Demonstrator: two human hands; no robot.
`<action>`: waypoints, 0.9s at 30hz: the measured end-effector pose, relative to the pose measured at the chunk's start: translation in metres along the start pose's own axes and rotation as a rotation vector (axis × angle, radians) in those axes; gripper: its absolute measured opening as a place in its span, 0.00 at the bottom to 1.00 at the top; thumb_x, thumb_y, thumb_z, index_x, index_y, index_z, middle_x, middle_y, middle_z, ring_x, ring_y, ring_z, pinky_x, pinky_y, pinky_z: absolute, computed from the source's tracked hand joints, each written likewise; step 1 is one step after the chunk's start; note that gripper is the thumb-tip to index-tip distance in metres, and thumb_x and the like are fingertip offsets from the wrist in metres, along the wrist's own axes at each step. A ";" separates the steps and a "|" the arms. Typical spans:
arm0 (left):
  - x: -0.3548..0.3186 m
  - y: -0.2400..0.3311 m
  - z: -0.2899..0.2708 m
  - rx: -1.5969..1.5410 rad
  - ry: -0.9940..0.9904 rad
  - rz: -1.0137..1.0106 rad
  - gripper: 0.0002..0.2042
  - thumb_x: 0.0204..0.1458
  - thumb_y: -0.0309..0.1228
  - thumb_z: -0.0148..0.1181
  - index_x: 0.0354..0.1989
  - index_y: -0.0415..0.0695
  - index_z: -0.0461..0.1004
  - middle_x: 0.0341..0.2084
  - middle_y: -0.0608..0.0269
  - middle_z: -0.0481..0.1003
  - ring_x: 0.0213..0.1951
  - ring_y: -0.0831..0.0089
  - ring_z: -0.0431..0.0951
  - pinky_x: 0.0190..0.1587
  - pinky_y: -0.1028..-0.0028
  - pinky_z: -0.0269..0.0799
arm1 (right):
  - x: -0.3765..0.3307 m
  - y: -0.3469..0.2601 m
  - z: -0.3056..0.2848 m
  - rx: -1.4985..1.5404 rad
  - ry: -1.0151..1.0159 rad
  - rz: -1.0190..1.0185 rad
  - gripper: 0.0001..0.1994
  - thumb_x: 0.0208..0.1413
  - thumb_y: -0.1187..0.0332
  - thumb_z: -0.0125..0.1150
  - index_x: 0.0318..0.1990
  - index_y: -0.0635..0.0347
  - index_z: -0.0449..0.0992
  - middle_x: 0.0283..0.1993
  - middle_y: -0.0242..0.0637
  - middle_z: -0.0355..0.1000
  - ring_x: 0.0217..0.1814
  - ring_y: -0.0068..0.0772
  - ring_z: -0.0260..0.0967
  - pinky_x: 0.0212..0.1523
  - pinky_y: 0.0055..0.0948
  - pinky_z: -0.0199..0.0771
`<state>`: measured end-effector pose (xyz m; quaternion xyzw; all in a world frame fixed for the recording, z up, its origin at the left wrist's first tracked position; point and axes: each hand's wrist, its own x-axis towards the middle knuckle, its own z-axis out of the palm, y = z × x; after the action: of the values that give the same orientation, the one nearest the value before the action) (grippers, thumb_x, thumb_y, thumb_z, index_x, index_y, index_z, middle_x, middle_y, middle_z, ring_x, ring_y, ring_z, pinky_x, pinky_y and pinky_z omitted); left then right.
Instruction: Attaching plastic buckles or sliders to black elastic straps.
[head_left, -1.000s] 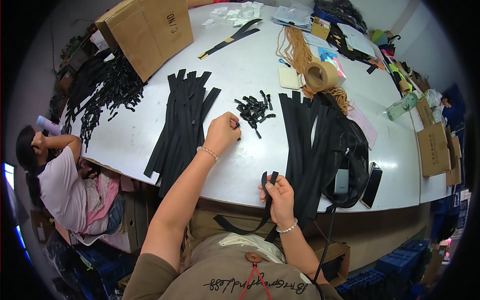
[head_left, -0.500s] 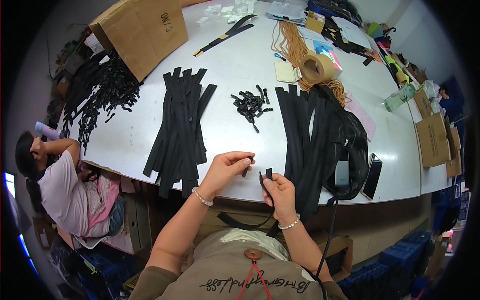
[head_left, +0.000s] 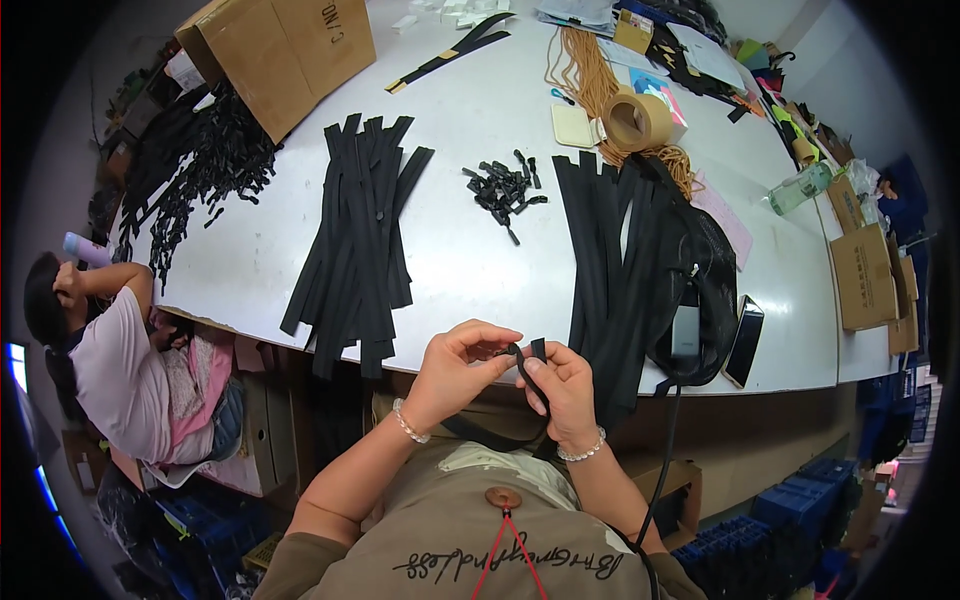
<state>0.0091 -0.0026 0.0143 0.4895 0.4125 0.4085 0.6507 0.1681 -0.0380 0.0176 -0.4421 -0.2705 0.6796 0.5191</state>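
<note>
- Your left hand [head_left: 465, 368]: thumb and forefinger pinched almost together, a small black piece [head_left: 513, 352] between their tips, mostly hidden by them.
- Your right hand [head_left: 562, 390]: thumb pressed down against curled fingers, gripping a black strip [head_left: 539, 348] near its end; the end pokes up past the thumb, the rest loops below your fingers, in front of your shirt.
- Both sets of fingertips nearly meet. Whether the small piece touches the strip, you cannot tell from here.
- Straight beyond your fingertips, on the white table [head_left: 480, 290]: a loose pile of small black pieces [head_left: 503, 188].
- Left of your left fingers, and farther off: a bundle of black strips [head_left: 355, 240], crossing each other.
- Just right of your right fingers and beyond: a second bundle [head_left: 595, 260]; past it, a black mesh bag [head_left: 710, 250], then a phone [head_left: 744, 343].
</note>
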 end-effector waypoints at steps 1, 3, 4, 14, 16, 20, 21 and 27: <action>-0.002 0.001 0.002 0.099 0.022 0.051 0.11 0.44 0.16 0.59 0.38 0.39 0.76 0.33 0.65 0.73 0.35 0.80 0.74 0.39 0.81 0.72 | 0.000 0.000 0.000 -0.036 0.014 0.015 0.04 0.55 0.74 0.55 0.36 0.65 0.71 0.24 0.35 0.71 0.15 0.12 0.59 0.12 0.10 0.54; -0.005 -0.001 0.005 0.199 0.046 0.100 0.12 0.43 0.14 0.58 0.37 0.37 0.76 0.34 0.63 0.73 0.36 0.79 0.74 0.40 0.81 0.73 | 0.002 0.002 -0.001 -0.059 0.037 0.015 0.04 0.54 0.74 0.56 0.35 0.65 0.72 0.24 0.34 0.71 0.14 0.11 0.58 0.12 0.10 0.54; -0.006 -0.002 0.006 0.245 0.068 0.136 0.12 0.43 0.14 0.57 0.38 0.37 0.76 0.35 0.62 0.72 0.36 0.78 0.75 0.39 0.80 0.73 | 0.002 0.003 -0.001 -0.083 0.057 0.011 0.04 0.54 0.74 0.57 0.34 0.65 0.72 0.23 0.33 0.71 0.13 0.11 0.57 0.11 0.10 0.53; -0.012 -0.009 0.010 -0.230 -0.006 -0.086 0.12 0.52 0.19 0.53 0.45 0.35 0.73 0.38 0.60 0.73 0.37 0.77 0.75 0.41 0.80 0.73 | 0.004 0.007 -0.006 -0.130 0.118 0.015 0.04 0.53 0.73 0.58 0.31 0.65 0.73 0.22 0.32 0.71 0.13 0.10 0.57 0.11 0.09 0.52; -0.014 -0.014 0.006 -0.278 0.002 -0.174 0.11 0.53 0.21 0.53 0.45 0.35 0.73 0.39 0.60 0.74 0.37 0.77 0.75 0.42 0.80 0.72 | -0.001 0.005 -0.004 -0.108 0.112 0.029 0.04 0.54 0.74 0.57 0.32 0.65 0.73 0.21 0.32 0.70 0.13 0.11 0.58 0.12 0.10 0.53; -0.018 -0.012 0.007 -0.479 0.055 -0.257 0.10 0.53 0.21 0.53 0.44 0.36 0.72 0.39 0.59 0.74 0.39 0.77 0.75 0.44 0.78 0.72 | -0.013 -0.001 0.003 -0.096 0.137 0.010 0.04 0.54 0.73 0.57 0.34 0.66 0.73 0.20 0.32 0.69 0.14 0.14 0.59 0.12 0.12 0.55; -0.017 -0.013 0.008 -0.479 0.056 -0.259 0.10 0.53 0.21 0.53 0.44 0.36 0.72 0.39 0.59 0.74 0.39 0.77 0.75 0.44 0.78 0.72 | -0.016 -0.003 0.000 -0.099 0.108 0.049 0.05 0.54 0.73 0.56 0.34 0.66 0.73 0.19 0.32 0.68 0.14 0.15 0.59 0.12 0.13 0.56; -0.017 -0.016 0.007 -0.609 0.082 -0.246 0.08 0.51 0.19 0.55 0.39 0.38 0.71 0.38 0.59 0.74 0.41 0.74 0.75 0.45 0.76 0.73 | -0.021 -0.005 0.000 -0.055 0.018 0.132 0.06 0.55 0.72 0.55 0.30 0.66 0.72 0.18 0.33 0.67 0.13 0.18 0.60 0.13 0.16 0.58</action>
<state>0.0125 -0.0235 0.0028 0.2020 0.3532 0.4507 0.7946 0.1717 -0.0562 0.0287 -0.4790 -0.2546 0.7007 0.4633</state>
